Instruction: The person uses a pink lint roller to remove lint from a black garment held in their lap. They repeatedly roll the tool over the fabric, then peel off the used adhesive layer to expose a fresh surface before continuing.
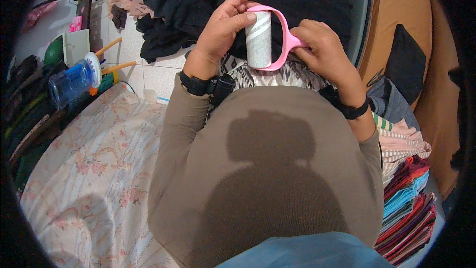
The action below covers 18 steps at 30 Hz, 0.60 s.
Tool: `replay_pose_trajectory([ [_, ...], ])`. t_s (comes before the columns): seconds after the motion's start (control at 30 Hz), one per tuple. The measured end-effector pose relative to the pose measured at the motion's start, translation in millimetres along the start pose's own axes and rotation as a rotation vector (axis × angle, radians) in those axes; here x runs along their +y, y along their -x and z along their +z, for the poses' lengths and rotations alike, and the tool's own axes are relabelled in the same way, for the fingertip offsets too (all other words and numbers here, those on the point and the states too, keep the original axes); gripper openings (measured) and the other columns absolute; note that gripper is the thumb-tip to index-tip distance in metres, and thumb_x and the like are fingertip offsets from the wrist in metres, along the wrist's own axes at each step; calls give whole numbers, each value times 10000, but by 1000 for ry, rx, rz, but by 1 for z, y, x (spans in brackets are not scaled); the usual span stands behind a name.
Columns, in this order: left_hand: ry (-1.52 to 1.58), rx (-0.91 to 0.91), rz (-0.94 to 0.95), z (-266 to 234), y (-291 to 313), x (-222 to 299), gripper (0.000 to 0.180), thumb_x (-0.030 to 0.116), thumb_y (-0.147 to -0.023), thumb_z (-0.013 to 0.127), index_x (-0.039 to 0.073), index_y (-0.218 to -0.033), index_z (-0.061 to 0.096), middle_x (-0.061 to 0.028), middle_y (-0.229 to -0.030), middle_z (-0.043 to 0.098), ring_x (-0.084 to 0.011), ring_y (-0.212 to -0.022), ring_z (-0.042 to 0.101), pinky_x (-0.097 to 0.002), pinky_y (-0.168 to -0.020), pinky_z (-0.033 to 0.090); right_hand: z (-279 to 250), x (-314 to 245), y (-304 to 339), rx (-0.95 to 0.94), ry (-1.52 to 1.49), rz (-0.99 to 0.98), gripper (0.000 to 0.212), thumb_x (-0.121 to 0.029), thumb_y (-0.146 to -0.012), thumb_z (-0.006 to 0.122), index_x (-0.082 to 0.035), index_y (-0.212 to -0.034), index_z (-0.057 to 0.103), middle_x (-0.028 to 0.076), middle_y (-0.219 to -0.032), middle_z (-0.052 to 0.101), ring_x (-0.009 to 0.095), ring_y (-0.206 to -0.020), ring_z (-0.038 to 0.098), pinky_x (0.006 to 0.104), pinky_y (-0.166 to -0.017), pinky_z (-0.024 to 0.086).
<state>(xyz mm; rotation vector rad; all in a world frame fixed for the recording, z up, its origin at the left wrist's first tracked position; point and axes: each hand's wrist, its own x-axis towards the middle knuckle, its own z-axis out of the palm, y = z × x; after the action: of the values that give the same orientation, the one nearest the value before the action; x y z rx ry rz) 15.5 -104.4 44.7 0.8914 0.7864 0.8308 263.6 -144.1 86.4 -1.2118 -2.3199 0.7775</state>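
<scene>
Right grip [322,47] clasping pink handle [293,42], left grip [225,22] pinching roll [259,44]; blue jar [72,85], contents unclear.

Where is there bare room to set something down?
Mainly the pale floral cloth, left of the person's brown top. A smaller patch of white floor tiles shows between that cloth and the heaped black clothes. The right is crowded with stacked, folded red and blue fabrics.

The lint roller [259,39] sits between the left hand [225,25] and the right hand [320,47], before the torso [265,178]. Left of the torso spreads a sheet [99,164]; beyond its far edge, clothes [171,17] lie on the floor [156,77]. A stack of cloths [406,218] stands right.
</scene>
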Motion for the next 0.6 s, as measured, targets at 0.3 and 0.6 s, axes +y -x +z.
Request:
replay_pose_trajectory([
  [0.3, 155, -135, 54, -3, 0, -3, 745, 130, -780, 694, -21, -1429, 360, -203, -1226, 597, -305, -1152, 600, -382, -994, 480, 10, 27, -12, 132, -38, -81, 306, -35, -702, 645, -49, -1007, 627, 124, -983, 602, 333, -965, 559, 425, -846, 442],
  [0.6, -94, -142, 69, -4, 22, -9, 553, 126, -852, 628, 6, -1358, 440, -135, -1275, 547, -218, -1182, 547, -358, -1036, 410, 26, 45, -18, 194, -71, -192, 243, -75, -784, 645, -67, -1025, 613, 106, -1095, 608, 316, -1046, 548, 431, -948, 391],
])
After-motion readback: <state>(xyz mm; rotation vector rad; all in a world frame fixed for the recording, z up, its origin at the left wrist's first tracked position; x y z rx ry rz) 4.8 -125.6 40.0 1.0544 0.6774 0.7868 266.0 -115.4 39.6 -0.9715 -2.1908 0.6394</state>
